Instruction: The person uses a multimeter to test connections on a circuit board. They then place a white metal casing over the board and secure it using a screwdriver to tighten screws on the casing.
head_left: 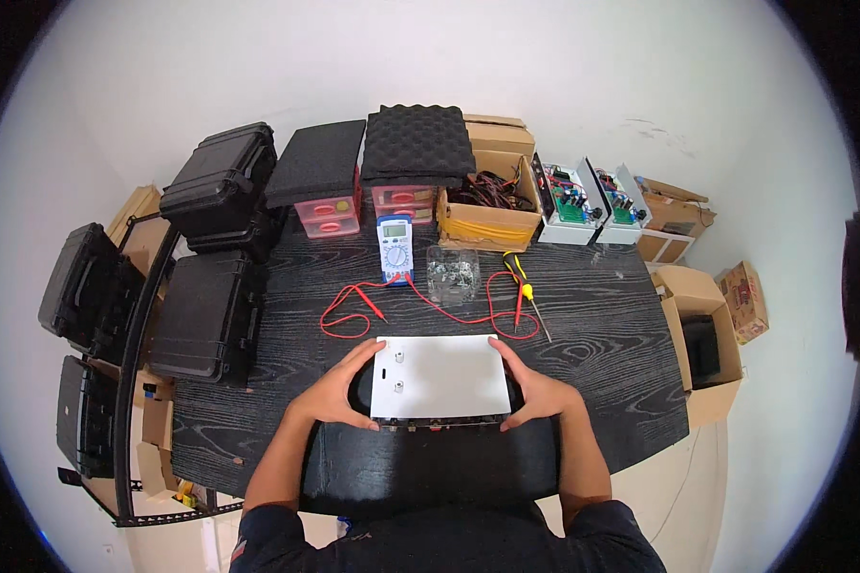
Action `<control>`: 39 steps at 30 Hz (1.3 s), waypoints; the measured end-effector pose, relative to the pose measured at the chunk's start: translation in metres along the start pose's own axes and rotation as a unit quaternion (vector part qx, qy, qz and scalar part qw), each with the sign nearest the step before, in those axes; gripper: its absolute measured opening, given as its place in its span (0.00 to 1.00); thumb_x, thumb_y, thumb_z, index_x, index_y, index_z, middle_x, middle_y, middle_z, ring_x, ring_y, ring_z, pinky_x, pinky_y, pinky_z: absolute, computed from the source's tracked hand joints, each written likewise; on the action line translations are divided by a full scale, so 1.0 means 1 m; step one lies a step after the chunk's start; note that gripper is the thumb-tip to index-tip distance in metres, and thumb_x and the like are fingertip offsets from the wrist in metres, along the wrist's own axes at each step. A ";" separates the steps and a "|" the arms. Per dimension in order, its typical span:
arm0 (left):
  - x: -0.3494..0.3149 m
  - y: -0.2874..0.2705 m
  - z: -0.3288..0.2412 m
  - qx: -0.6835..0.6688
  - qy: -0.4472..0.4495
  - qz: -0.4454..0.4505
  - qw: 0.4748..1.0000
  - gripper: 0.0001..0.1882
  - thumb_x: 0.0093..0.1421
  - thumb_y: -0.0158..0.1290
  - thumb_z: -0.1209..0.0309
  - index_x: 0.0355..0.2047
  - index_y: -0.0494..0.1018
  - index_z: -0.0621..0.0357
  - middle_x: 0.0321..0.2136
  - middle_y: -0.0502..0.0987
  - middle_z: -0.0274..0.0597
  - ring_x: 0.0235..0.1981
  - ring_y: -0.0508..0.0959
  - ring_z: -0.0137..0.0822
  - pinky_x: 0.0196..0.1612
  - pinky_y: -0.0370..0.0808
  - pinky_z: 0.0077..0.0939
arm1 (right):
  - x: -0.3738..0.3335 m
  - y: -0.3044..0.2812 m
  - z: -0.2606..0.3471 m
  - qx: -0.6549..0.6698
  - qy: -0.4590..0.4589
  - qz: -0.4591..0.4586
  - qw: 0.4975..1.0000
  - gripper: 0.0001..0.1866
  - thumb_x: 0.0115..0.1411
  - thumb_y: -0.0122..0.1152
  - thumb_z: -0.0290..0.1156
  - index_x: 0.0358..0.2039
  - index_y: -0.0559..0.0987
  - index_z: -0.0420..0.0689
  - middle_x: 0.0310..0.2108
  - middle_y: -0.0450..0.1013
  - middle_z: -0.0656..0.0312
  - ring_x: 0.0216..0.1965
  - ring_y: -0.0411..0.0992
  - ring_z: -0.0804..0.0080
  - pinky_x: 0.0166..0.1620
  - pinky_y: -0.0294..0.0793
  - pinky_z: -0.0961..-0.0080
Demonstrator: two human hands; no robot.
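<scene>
Between my two hands is a white rectangular panel (449,377) with two small silver fittings and a dark slot near its left side. Small electronic parts show along its near edge; what lies behind it is hidden. My left hand (339,390) grips the left side, thumb at the near corner and fingers at the far one. On the opposite side my right hand (543,390) holds it the same way. Just beyond lie a blue and white multimeter (396,250) with red leads, a clear plastic tray (452,275) of small parts and a yellow and black screwdriver (527,291).
Black hard cases (205,315) stand at the left of the dark wood-grain table (612,334). At the back are red drawer boxes (330,217) under black foam (419,143), a carton of cables (487,215) and two white units with circuit boards (571,201). Another carton (712,396) stands right.
</scene>
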State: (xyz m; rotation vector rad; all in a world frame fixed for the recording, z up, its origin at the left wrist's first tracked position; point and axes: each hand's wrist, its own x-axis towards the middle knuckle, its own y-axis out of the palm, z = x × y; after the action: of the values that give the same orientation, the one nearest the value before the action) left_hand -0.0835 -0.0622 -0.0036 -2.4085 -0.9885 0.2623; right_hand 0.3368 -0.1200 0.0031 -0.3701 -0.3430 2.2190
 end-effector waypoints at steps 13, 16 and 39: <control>-0.001 -0.003 -0.014 0.022 -0.012 0.030 0.999 0.78 0.31 0.82 0.59 0.80 0.48 0.50 0.79 0.42 0.66 0.80 0.46 0.60 0.78 0.52 0.52 | 0.001 0.005 0.001 -0.090 0.011 -0.019 0.996 0.82 0.33 0.88 0.31 0.81 0.37 0.50 0.81 0.34 0.38 0.82 0.38 0.45 0.79 0.47 0.59; -0.002 -0.003 -0.015 0.028 -0.015 0.036 0.999 0.77 0.32 0.81 0.60 0.80 0.46 0.50 0.79 0.40 0.69 0.80 0.46 0.63 0.78 0.53 0.52 | 0.002 0.005 0.004 -0.108 0.031 -0.018 0.994 0.82 0.33 0.88 0.31 0.81 0.38 0.50 0.81 0.33 0.36 0.82 0.37 0.44 0.79 0.46 0.58; 0.054 0.047 -0.087 0.384 0.073 0.012 0.921 0.73 0.35 0.74 0.33 0.75 0.57 0.61 0.73 0.59 0.64 0.75 0.58 0.64 0.73 0.51 0.76 | 0.001 0.007 0.003 -0.111 0.016 -0.026 0.993 0.81 0.32 0.89 0.32 0.81 0.40 0.50 0.80 0.31 0.33 0.81 0.37 0.38 0.79 0.47 0.54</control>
State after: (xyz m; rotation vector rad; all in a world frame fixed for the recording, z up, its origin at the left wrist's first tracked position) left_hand 0.0146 -0.0869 0.0459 -1.6892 -0.6223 0.3873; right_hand 0.3303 -0.1236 0.0037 -0.5084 -0.5780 2.1281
